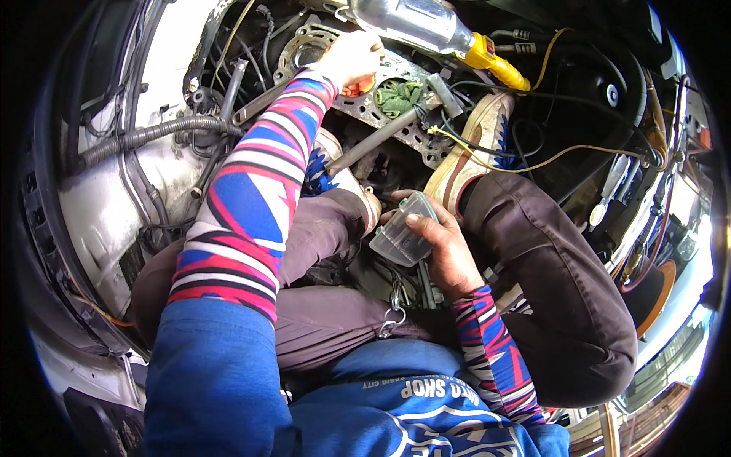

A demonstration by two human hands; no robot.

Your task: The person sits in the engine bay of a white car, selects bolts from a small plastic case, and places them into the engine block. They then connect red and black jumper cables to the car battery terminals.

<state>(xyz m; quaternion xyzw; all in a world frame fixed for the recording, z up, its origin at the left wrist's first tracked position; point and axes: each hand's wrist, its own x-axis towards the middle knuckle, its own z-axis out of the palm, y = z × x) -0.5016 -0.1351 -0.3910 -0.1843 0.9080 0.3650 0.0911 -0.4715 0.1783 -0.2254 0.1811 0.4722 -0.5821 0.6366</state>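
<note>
Engine block point(419, 139) sits at 12 o'clock, its top uncovered, green rag point(400, 99) stuffed in one bore. So opening-up looks done, nothing's back on top yet. Left hand point(354, 58) is curled over it, can't tell if gripping anything. Right hand point(451, 255) holds a clear plastic box point(403, 232), 3 o'clock-ish.

A work lamp point(438, 34) with a yellow handle lies at the far side. On the left, a grey corrugated hose point(160, 132) runs over a white body panel point(106, 194); a thin yellow wire point(563, 148) stretches across the right.
</note>
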